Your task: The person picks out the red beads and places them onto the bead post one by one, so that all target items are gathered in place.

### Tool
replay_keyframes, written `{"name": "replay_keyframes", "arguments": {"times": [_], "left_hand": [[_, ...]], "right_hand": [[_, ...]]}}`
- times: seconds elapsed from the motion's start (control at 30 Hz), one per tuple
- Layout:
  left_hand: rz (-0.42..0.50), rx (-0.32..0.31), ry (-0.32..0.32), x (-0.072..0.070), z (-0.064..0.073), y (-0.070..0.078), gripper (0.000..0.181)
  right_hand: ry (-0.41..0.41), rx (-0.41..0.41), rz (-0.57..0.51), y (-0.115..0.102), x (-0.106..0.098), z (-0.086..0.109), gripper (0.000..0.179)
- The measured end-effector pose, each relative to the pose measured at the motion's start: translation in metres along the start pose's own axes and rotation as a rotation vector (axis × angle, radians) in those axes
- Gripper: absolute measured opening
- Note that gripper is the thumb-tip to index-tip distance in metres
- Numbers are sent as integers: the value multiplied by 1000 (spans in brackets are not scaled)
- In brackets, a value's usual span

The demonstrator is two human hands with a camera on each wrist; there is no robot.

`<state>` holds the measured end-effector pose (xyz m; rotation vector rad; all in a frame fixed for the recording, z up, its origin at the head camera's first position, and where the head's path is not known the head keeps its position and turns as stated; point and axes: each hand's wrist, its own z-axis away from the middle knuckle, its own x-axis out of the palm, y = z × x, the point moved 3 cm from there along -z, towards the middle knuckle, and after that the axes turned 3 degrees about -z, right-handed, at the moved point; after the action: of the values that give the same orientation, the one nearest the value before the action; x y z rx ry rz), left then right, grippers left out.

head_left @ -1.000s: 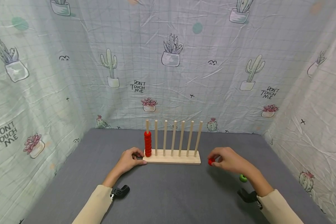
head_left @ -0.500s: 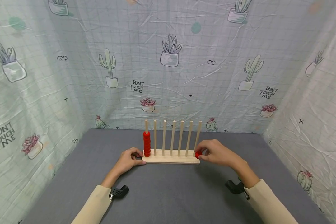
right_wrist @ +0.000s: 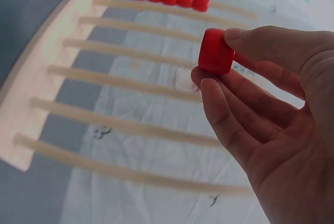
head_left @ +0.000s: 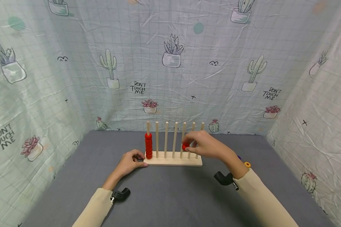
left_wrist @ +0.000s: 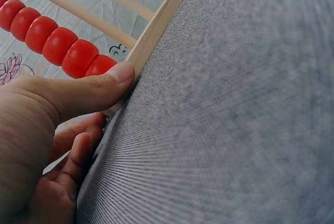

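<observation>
A wooden base (head_left: 173, 161) with several upright pegs stands mid-table, its leftmost peg stacked with red beads (head_left: 149, 146) up to near the top. My left hand (head_left: 129, 163) grips the left end of this base, the thumb on its front edge, as the left wrist view also shows. Between thumb and fingers, my right hand (head_left: 206, 143) pinches one red bead (right_wrist: 216, 51). In the head view that hand is raised in front of the right-hand pegs, partly covering them. The other pegs (right_wrist: 125, 83) carry no beads.
On the grey table (head_left: 164, 195), a yellow bead (head_left: 247, 164) and a purple bead (head_left: 239, 157) lie beyond my right forearm, which partly hides the purple one. A printed curtain (head_left: 125, 104) hangs behind and along both sides.
My right hand has moved left and up with the red bead, from beside the base to in front of the right-hand pegs. The left hand stays on the base.
</observation>
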<state>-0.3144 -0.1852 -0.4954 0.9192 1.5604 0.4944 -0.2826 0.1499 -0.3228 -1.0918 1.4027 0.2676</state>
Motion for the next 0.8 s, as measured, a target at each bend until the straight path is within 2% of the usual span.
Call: {"name": "replay_keyframes", "arguments": {"times": [0.3, 0.8], "left_hand": [[-2, 1, 1, -1, 1, 0, 32], [-28, -5, 6, -1, 0, 0, 31]], "right_hand": [[11, -75, 45, -29, -10, -32, 16], [51, -129, 103, -65, -22, -76, 24]]}}
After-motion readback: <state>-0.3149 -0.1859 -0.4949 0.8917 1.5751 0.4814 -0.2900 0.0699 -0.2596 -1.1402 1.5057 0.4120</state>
